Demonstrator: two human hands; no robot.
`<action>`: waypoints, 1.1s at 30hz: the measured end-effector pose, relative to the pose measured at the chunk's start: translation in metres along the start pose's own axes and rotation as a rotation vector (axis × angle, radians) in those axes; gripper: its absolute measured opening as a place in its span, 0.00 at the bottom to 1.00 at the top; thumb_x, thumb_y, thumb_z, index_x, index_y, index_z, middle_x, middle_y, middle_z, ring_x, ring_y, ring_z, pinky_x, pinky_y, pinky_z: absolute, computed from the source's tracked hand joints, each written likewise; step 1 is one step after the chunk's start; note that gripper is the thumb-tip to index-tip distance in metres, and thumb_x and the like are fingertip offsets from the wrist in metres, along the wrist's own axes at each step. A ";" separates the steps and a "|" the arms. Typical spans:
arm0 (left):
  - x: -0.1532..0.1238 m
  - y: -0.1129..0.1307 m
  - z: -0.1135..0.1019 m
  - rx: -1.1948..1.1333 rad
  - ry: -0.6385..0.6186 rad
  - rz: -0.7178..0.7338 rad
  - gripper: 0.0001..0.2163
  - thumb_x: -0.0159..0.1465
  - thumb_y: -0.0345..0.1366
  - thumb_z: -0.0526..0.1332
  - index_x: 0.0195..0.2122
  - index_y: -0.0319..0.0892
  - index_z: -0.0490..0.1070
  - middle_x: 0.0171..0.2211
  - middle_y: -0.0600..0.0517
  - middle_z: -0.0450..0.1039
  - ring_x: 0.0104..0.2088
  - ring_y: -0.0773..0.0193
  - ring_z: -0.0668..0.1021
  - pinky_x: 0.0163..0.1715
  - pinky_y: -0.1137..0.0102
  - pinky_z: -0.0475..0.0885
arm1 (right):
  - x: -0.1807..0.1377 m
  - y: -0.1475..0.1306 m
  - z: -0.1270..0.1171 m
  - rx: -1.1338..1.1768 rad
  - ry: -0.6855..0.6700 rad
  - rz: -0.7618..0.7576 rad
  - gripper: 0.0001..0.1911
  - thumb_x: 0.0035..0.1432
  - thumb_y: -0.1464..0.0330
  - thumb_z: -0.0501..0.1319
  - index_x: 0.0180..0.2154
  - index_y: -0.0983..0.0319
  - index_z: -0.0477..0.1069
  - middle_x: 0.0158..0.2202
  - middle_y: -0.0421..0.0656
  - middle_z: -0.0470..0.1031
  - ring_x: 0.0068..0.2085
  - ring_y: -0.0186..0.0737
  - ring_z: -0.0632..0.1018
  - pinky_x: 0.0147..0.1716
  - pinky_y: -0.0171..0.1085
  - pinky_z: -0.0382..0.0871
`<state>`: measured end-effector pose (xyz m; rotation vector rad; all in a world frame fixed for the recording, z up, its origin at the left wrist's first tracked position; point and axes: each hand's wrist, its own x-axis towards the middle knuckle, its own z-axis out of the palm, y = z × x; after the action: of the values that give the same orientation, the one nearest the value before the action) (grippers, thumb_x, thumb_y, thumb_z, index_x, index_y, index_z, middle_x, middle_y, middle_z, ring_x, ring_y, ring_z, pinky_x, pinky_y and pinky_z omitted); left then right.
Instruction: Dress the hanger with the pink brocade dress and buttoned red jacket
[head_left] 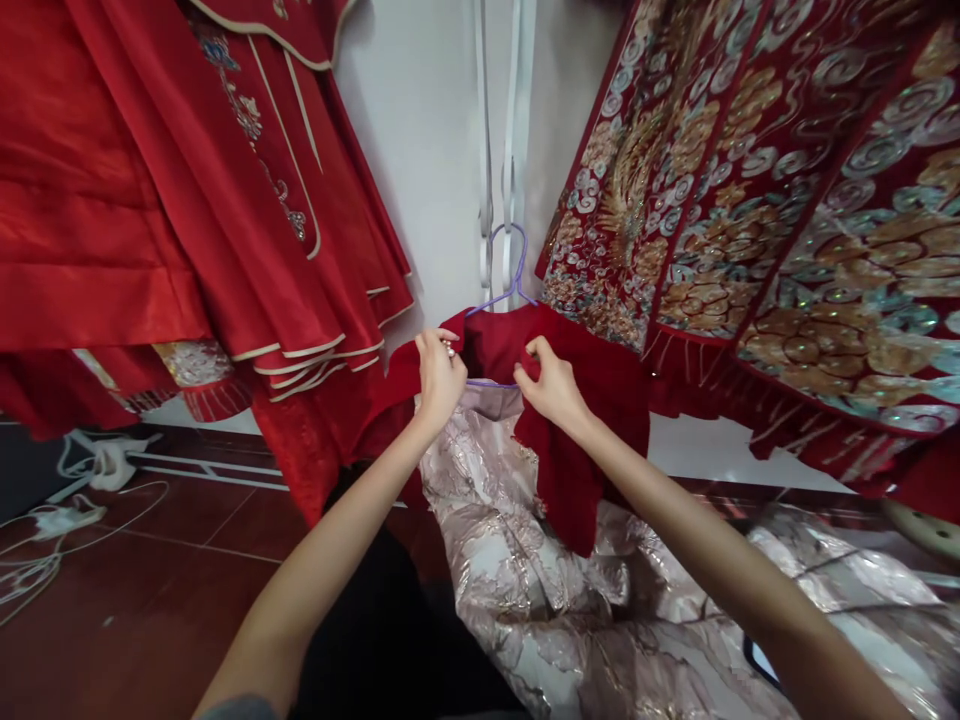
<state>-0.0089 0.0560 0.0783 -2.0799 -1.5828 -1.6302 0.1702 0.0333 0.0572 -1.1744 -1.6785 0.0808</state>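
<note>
A dark red jacket hangs from a purple hanger, its front spread apart at the neck. My left hand is closed on the jacket's left front edge near the collar. Something small and pearl-like shows at its fingers. Across the opening, my right hand pinches the right front edge with curled fingers. Between the hands, the hanger's lower bar and the jacket's inner back are visible. Pale pink and silver brocade fabric drops from beneath the jacket and spreads toward me.
Red garments with cream piping hang on the left. A heavily embroidered red garment with fringe hangs on the right. White metal uprights stand behind the hanger. White cables and a power strip lie on the tiled floor.
</note>
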 end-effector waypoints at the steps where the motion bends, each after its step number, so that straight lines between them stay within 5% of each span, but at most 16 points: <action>1: 0.001 0.004 -0.006 0.039 -0.050 0.011 0.15 0.52 0.18 0.50 0.38 0.40 0.61 0.41 0.44 0.65 0.44 0.58 0.71 0.46 0.64 0.68 | 0.000 -0.003 0.001 0.009 -0.032 -0.016 0.08 0.51 0.66 0.55 0.35 0.58 0.57 0.25 0.35 0.63 0.22 0.33 0.64 0.28 0.33 0.58; 4: 0.008 0.007 -0.032 0.246 -0.229 0.023 0.14 0.56 0.23 0.52 0.42 0.41 0.62 0.43 0.44 0.67 0.40 0.57 0.74 0.40 0.64 0.70 | -0.001 -0.006 -0.006 -0.002 -0.076 -0.024 0.08 0.50 0.67 0.56 0.33 0.58 0.57 0.24 0.34 0.61 0.23 0.32 0.63 0.29 0.33 0.57; 8: 0.022 -0.010 -0.062 0.605 -0.259 -0.007 0.15 0.60 0.30 0.52 0.50 0.38 0.62 0.47 0.39 0.68 0.42 0.50 0.76 0.39 0.60 0.70 | -0.002 -0.001 -0.020 -0.008 -0.069 0.033 0.11 0.48 0.66 0.58 0.32 0.58 0.57 0.23 0.34 0.62 0.24 0.33 0.64 0.29 0.33 0.56; 12: 0.031 -0.025 -0.071 0.824 -0.357 0.014 0.14 0.62 0.35 0.50 0.45 0.33 0.67 0.44 0.35 0.71 0.45 0.43 0.75 0.40 0.58 0.70 | -0.002 0.002 -0.023 0.042 -0.004 0.073 0.12 0.48 0.66 0.58 0.33 0.58 0.56 0.24 0.34 0.62 0.23 0.33 0.64 0.28 0.33 0.57; 22: 0.034 -0.004 -0.074 0.898 -0.418 -0.034 0.14 0.60 0.24 0.50 0.44 0.28 0.69 0.40 0.32 0.74 0.43 0.46 0.77 0.39 0.62 0.71 | -0.003 -0.011 -0.038 0.134 -0.110 0.015 0.10 0.47 0.69 0.57 0.28 0.58 0.54 0.24 0.34 0.60 0.25 0.32 0.64 0.28 0.32 0.58; 29: 0.076 -0.012 -0.104 0.812 -0.742 -0.009 0.09 0.54 0.37 0.62 0.35 0.40 0.76 0.33 0.45 0.77 0.37 0.54 0.78 0.35 0.69 0.70 | 0.000 -0.004 -0.045 0.137 -0.168 -0.007 0.10 0.48 0.69 0.58 0.28 0.58 0.54 0.24 0.34 0.61 0.25 0.32 0.64 0.29 0.32 0.58; 33: 0.079 -0.018 -0.106 0.764 -0.636 -0.018 0.09 0.54 0.37 0.62 0.34 0.39 0.77 0.33 0.43 0.78 0.39 0.52 0.78 0.38 0.67 0.70 | 0.000 -0.006 -0.040 0.166 -0.193 -0.008 0.09 0.48 0.70 0.57 0.28 0.58 0.54 0.24 0.33 0.60 0.25 0.31 0.62 0.28 0.32 0.57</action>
<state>-0.1017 0.0546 0.1744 -2.1678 -1.9375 -0.2085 0.1969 0.0118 0.0785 -1.0618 -1.8070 0.3318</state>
